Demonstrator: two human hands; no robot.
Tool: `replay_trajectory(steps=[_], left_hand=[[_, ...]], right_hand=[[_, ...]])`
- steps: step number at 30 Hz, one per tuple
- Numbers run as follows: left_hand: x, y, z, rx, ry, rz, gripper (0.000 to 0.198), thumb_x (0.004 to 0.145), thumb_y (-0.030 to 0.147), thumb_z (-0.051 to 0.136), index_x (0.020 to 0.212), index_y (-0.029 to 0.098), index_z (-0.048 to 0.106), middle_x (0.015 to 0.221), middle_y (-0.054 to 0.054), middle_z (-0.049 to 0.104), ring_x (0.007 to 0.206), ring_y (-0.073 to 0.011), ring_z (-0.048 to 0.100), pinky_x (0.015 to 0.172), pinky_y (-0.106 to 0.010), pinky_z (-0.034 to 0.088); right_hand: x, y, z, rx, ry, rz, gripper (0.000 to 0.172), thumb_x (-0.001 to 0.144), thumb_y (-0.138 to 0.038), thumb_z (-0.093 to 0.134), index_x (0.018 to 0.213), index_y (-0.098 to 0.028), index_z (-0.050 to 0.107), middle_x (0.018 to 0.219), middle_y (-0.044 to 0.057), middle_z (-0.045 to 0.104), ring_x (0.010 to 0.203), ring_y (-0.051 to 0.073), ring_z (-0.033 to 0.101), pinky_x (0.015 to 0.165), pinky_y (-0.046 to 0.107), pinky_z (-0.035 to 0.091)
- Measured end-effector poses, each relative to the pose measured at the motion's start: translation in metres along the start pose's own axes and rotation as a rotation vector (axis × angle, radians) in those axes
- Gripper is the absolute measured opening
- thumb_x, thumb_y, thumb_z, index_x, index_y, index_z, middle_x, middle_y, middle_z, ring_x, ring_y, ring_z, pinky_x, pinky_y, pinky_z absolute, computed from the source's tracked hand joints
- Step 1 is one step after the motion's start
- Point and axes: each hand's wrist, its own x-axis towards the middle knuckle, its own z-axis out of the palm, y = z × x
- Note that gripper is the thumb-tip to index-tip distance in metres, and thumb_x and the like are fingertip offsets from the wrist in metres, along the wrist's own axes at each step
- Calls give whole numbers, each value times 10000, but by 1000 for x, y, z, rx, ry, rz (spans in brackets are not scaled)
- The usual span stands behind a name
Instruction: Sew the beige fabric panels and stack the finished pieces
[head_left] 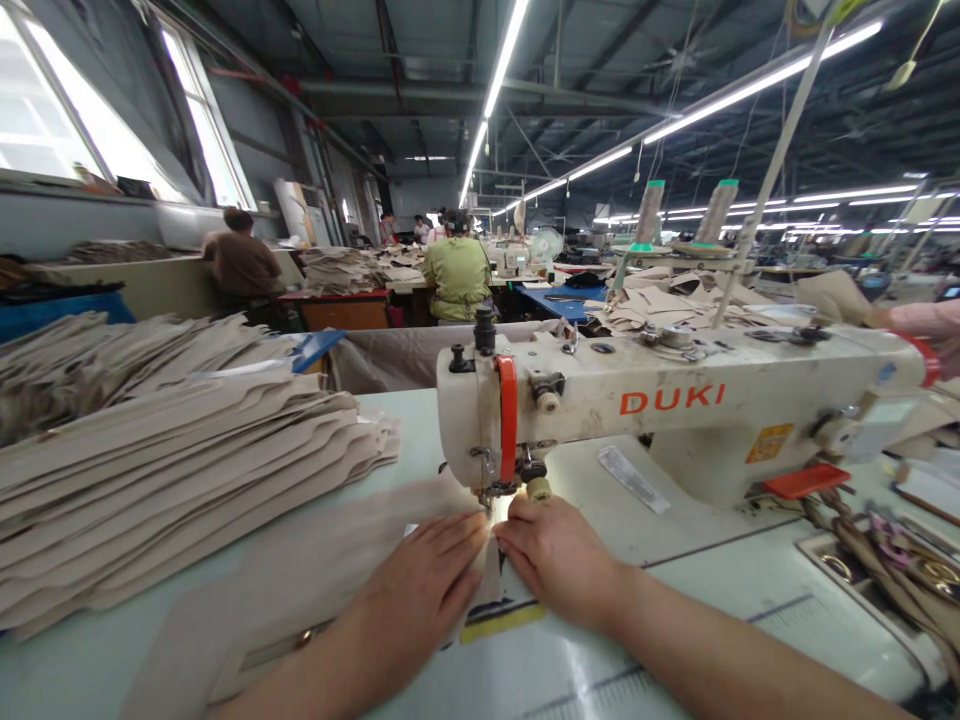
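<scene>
While both hands are laid flat on the beige fabric piece [315, 570], the presser foot [491, 497] of the sewing machine [675, 400] is found dead ahead, just beyond the fingertips.

Left hand [420, 590]: fingers extended and close together, pressed down on the cloth, nothing gripped.

Right hand [559, 555]: fingers likewise flat and narrow, tips on the cloth just beside the foot. It is placed slightly nearer the needle than the left.

Long axis of the piece is run from the foot back toward lower left across the table [750, 600]; its near end is blurred. A narrow gap between the hands is lined up with the foot, and a yellow strip [502, 620] is seen in it.

A stack of cut pieces [172, 460] is set near the piece's left edge, so room there is tight. Open surface is available to the right, under the machine arm.
</scene>
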Motion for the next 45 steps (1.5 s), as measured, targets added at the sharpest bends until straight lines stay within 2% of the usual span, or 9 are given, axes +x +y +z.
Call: replay_trajectory(steps=[16, 29, 34, 39, 42, 45], left_hand=[[1, 2, -2, -5, -55, -33, 370, 966, 281, 403, 1282, 184, 570, 1280, -88, 630, 1165, -228, 593, 1019, -429, 467], [9, -10, -1, -12, -40, -69, 359, 968, 295, 430, 1270, 176, 585, 1301, -107, 613, 1191, -236, 575, 1029, -416, 454], [5, -9, -4, -61, -72, -97, 364, 951, 267, 451, 1280, 184, 581, 1332, -103, 591, 1219, -235, 556, 1056, -437, 423], [-26, 5, -25, -95, -117, -119, 404, 915, 215, 500, 1314, 202, 558, 1370, -75, 559, 1244, -221, 536, 1084, -422, 399], [-46, 24, -48, -110, -223, -157, 455, 903, 209, 540, 1357, 210, 512, 1414, -63, 514, 1285, -215, 497, 1099, -431, 379], [-64, 37, -74, -64, -232, -207, 579, 904, 273, 577, 1448, 224, 386, 1508, -81, 373, 1380, -247, 361, 1117, -469, 335]], right_hand=[[-4, -6, -3, 11, 0, 0, 202, 958, -211, 499, 829, -174, 650, 822, 45, 624, 792, 185, 529, 733, 291, 388], [-4, -6, -6, 23, -2, 36, 203, 952, -178, 497, 844, -170, 668, 807, 51, 614, 774, 187, 510, 713, 298, 390], [-7, -4, -2, 71, 58, -1, 229, 959, -184, 482, 815, -176, 659, 788, 48, 605, 781, 183, 515, 734, 289, 401], [-11, -5, 3, 175, 139, -37, 247, 959, -169, 452, 819, -179, 656, 781, 50, 606, 800, 186, 525, 752, 294, 416], [-14, -5, 5, 260, 156, -41, 248, 958, -168, 444, 853, -181, 668, 806, 61, 616, 821, 197, 539, 747, 308, 426], [-18, -5, 6, 328, 134, -46, 251, 962, -165, 434, 905, -180, 678, 837, 70, 619, 833, 201, 555, 743, 316, 442]])
